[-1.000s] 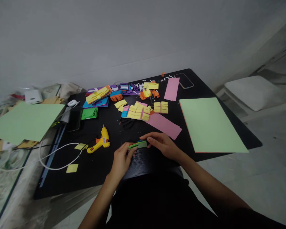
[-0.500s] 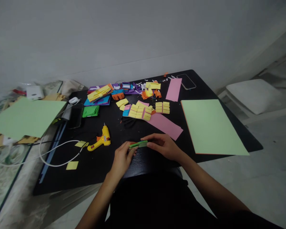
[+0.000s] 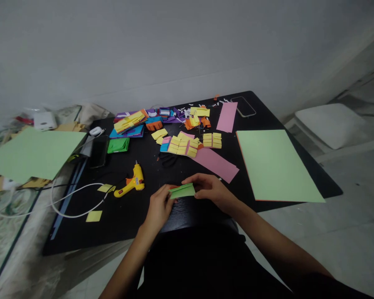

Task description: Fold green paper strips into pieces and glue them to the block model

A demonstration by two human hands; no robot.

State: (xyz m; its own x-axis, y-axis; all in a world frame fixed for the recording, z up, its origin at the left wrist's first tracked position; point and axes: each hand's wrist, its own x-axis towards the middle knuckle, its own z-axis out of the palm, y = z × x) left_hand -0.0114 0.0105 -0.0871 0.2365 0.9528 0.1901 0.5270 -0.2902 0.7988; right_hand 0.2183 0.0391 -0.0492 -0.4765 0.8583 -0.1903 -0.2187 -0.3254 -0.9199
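Observation:
Between my two hands is a small folded piece of green paper (image 3: pixel 183 191), held just above the front of the black table (image 3: pixel 162 224). My left hand (image 3: pixel 159 204) pinches its left end, where a bit of orange shows behind the green. The right end is gripped by the thumb and fingers of my right hand (image 3: pixel 210 189). Beyond my hands lie pink paper strips (image 3: pixel 216 163) and a row of folded yellow paper pieces (image 3: pixel 182 145). A yellow hot glue gun (image 3: pixel 134 181) rests to the left of my left hand.
Large pale green sheets (image 3: pixel 277 166) lie at the right. Folded green paper (image 3: pixel 119 145), yellow bundles (image 3: pixel 131 121) and paper scraps (image 3: pixel 195 121) sit farther back. A white cable (image 3: pixel 70 216) loops at left, near a dark phone (image 3: pixel 99 151). A white stool (image 3: pixel 330 124) stands beyond the right edge.
The green paper has tipped or opened out, so its broad face now shows where a narrow edge showed before. My right hand has shifted slightly; the things on the table stay put.

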